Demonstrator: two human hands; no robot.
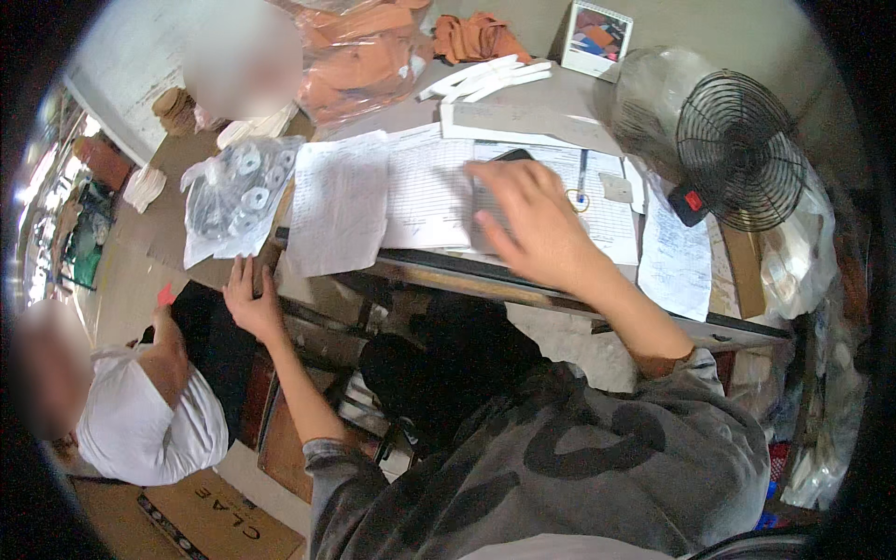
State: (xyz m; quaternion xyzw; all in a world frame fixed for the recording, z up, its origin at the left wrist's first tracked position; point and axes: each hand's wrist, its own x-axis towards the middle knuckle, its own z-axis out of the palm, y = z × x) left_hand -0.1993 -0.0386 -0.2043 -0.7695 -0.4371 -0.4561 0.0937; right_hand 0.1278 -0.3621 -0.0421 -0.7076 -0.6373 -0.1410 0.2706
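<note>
My left hand [250, 297] rests at the table's front edge, its fingers stretched out and apart. Its fingertips are by the lower edge of a clear plastic bag [227, 207] of round grey-white rings; whether they touch it I cannot tell. Over the middle of the desk, my right hand [534, 217] has thumb and fingers spread and holds nothing visible. Beneath it lie lined paper sheets [427, 182] with writing. A dark, flat object [512, 155] shows partly behind its knuckles. A loose sheet [338, 201] overhangs the desk edge to its left.
A black wire fan [742, 149] stands at the right. White strips [490, 78], a desk calendar [597, 39] and bagged orange pieces [359, 56] lie at the back. A pen [582, 177] sits on the papers. A person in a white shirt [154, 415] is at the lower left.
</note>
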